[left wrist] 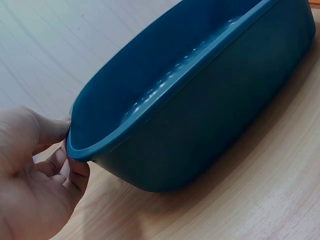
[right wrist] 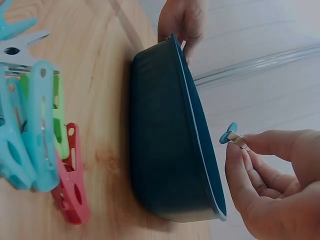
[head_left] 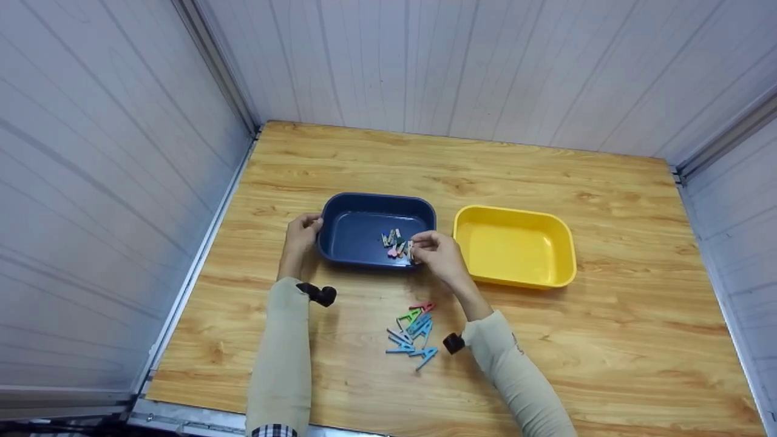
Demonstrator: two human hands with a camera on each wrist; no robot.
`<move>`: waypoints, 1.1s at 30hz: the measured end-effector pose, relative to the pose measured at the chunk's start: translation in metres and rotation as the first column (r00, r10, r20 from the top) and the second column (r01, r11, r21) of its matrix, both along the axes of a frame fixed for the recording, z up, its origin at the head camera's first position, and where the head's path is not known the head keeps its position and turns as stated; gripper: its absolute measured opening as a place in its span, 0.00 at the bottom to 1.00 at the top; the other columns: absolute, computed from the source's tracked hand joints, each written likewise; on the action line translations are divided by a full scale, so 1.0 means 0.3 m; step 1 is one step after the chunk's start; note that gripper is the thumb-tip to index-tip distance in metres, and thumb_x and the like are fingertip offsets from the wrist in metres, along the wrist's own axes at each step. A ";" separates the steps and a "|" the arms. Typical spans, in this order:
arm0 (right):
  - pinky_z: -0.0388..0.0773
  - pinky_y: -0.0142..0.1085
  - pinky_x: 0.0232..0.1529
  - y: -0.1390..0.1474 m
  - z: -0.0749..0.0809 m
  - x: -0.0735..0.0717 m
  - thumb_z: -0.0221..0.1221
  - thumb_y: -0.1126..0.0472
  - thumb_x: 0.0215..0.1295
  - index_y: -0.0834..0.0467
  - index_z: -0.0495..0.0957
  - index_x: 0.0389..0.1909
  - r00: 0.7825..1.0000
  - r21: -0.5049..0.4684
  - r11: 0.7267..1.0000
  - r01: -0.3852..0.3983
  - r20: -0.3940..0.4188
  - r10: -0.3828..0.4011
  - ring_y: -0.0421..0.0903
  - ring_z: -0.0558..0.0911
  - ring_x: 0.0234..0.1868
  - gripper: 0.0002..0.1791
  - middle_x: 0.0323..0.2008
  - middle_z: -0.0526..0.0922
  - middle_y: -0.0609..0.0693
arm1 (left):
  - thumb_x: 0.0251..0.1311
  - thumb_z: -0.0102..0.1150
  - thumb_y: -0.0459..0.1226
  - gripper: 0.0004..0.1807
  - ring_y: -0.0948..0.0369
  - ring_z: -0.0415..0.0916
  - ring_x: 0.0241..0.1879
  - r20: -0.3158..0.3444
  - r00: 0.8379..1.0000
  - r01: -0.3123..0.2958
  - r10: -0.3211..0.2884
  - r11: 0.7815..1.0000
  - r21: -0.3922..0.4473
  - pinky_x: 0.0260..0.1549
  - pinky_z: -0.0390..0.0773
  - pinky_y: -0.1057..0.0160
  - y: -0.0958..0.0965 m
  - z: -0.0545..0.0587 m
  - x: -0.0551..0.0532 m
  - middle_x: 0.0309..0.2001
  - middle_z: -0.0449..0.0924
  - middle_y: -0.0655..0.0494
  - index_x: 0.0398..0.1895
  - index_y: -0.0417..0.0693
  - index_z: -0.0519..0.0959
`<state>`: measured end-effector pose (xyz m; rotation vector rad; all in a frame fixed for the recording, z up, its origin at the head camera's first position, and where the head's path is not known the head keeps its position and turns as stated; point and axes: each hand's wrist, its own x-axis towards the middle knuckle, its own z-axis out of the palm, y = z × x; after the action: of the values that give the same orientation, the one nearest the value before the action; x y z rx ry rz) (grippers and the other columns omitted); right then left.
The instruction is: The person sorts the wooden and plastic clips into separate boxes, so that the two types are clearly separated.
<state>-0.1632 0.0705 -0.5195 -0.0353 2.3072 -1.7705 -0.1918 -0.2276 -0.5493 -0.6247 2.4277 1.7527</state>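
A dark blue plastic basin [head_left: 352, 233] stands on the wooden table, with several small decorated wooden clothespins [head_left: 393, 251] lying in its right front corner. At the basin's left end, my left hand [head_left: 298, 238] pinches the rim between thumb and fingers, clearly seen in the left wrist view. My right hand [head_left: 442, 258] is over the basin's right front corner. Its thumb and forefinger pinch a mini wooden clothespin [right wrist: 237, 138] with a blue decoration, held near the rim. In front of the basin lies a loose pile of plastic clothespins [head_left: 419, 328], blue, green, red and greyish.
A yellow plastic basin [head_left: 510, 246] stands just right of the blue one, beside my right hand. White panel walls [head_left: 388, 67] enclose the wooden table [head_left: 631, 340] at the back and both sides.
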 end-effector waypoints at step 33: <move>0.76 0.32 0.37 -0.092 -0.019 -0.143 0.59 0.68 0.57 0.62 0.82 0.38 0.997 0.277 0.961 -0.006 -0.069 0.026 0.44 0.80 0.33 0.08 0.34 0.84 0.55 | 0.68 0.49 0.34 0.17 0.61 0.68 0.40 -0.041 0.999 -0.006 0.006 1.000 -0.002 0.40 0.67 0.70 -0.001 -0.004 -0.003 0.37 0.73 0.52 0.55 0.34 0.75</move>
<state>-0.2059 0.0430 -0.5252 -0.0703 2.5764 -1.4451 -0.1928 -0.2280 -0.5504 -0.6033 2.4571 1.7833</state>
